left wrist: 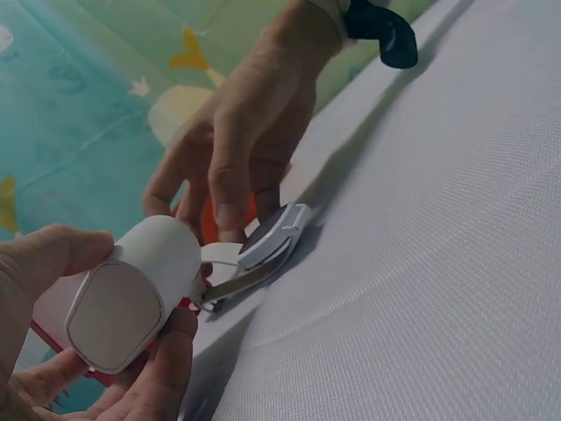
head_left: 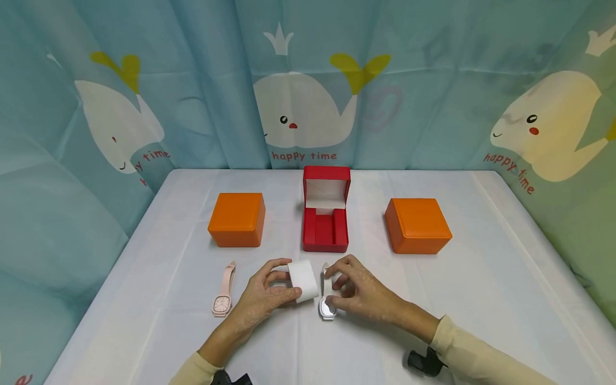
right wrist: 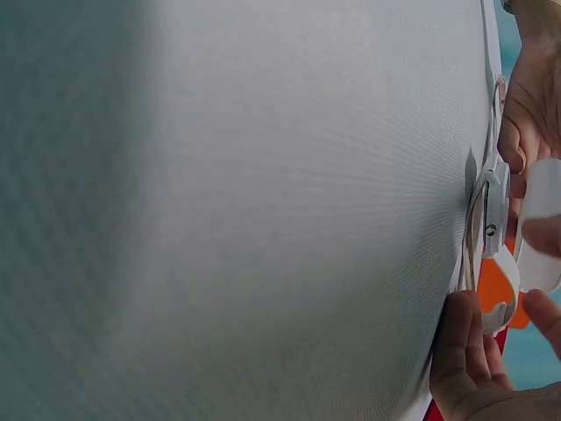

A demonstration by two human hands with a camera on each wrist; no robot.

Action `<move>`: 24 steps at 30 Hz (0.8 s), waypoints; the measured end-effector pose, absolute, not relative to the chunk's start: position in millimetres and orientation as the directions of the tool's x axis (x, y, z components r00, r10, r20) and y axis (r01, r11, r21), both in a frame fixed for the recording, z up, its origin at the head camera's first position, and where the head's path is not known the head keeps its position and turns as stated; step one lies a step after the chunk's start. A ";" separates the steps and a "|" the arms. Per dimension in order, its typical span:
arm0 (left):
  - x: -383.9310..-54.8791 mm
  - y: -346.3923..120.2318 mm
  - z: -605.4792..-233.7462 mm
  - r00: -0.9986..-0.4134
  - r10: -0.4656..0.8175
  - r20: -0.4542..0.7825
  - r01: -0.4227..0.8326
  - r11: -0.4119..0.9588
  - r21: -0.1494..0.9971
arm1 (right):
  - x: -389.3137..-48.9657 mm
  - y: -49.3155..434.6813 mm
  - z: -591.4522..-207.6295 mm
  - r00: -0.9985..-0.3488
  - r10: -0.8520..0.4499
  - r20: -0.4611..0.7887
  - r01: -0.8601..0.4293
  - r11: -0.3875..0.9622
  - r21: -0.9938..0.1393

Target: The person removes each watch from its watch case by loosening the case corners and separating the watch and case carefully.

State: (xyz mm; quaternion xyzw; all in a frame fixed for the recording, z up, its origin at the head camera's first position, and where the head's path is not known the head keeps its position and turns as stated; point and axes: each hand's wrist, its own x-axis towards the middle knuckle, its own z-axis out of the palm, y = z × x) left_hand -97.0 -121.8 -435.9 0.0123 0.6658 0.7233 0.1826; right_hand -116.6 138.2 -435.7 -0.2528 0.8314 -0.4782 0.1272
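Item: left hand [head_left: 263,295], thumb on one side, fingers on the other, gripping a white cushion [head_left: 303,281] (rounded, with a flat oval end seen from the left wrist).

Item: right hand [head_left: 367,291], fingers loosely bent, thumb set apart with a moderate gap; contact of the fingertips with the strap cannot be told for certain.

Item: white watch [head_left: 328,311], on the worktop [head_left: 491,310] just left of the right hand, under its fingertips, strap running away from the person; cushion just beside it.

Item: pink watch [head_left: 222,304], left of the left hand, laid lengthwise.

Item: red box [head_left: 325,248], ahead of both hands, lid raised.

Items: orange box [head_left: 236,212] ahead of the left hand; second orange box [head_left: 418,216] ahead and right of the right hand; both closed.
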 end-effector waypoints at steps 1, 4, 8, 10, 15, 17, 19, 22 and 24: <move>-96.9 -121.8 -435.7 -0.933 0.279 -0.227 -0.249 -0.044 0.968 | -116.7 137.8 -435.4 -0.840 -0.542 0.029 -0.299 0.418 -0.858; -96.7 -122.3 -435.4 -0.933 0.277 -0.230 -0.251 -0.041 0.967 | -117.1 136.3 -434.9 -0.838 -0.545 0.013 -0.295 0.434 -0.852; -96.5 -122.8 -435.0 -0.934 0.272 -0.230 -0.249 -0.039 0.968 | -117.7 134.4 -435.4 -0.837 -0.547 0.005 -0.299 0.450 -0.842; -96.5 -122.9 -434.6 -0.935 0.269 -0.230 -0.248 -0.036 0.968 | -117.8 133.8 -436.2 -0.837 -0.547 0.010 -0.307 0.454 -0.836; -97.4 -123.7 -432.8 -0.935 0.276 -0.222 -0.238 -0.024 0.971 | -117.2 134.9 -437.6 -0.830 -0.556 0.039 -0.327 0.429 -0.842; -98.2 -123.9 -431.6 -0.933 0.289 -0.213 -0.225 -0.009 0.974 | -116.7 136.4 -437.9 -0.831 -0.552 0.060 -0.334 0.411 -0.848; -99.1 -123.7 -430.4 -0.929 0.309 -0.204 -0.217 -0.008 0.976 | -116.3 138.3 -438.1 -0.838 -0.539 0.084 -0.350 0.412 -0.841; -100.4 -122.7 -429.5 -0.924 0.333 -0.187 -0.209 -0.031 0.977 | -116.5 141.0 -438.2 -0.852 -0.509 0.124 -0.388 0.452 -0.804; -100.8 -122.2 -429.5 -0.924 0.336 -0.183 -0.211 -0.051 0.976 | -117.7 142.3 -438.1 -0.855 -0.497 0.151 -0.414 0.477 -0.775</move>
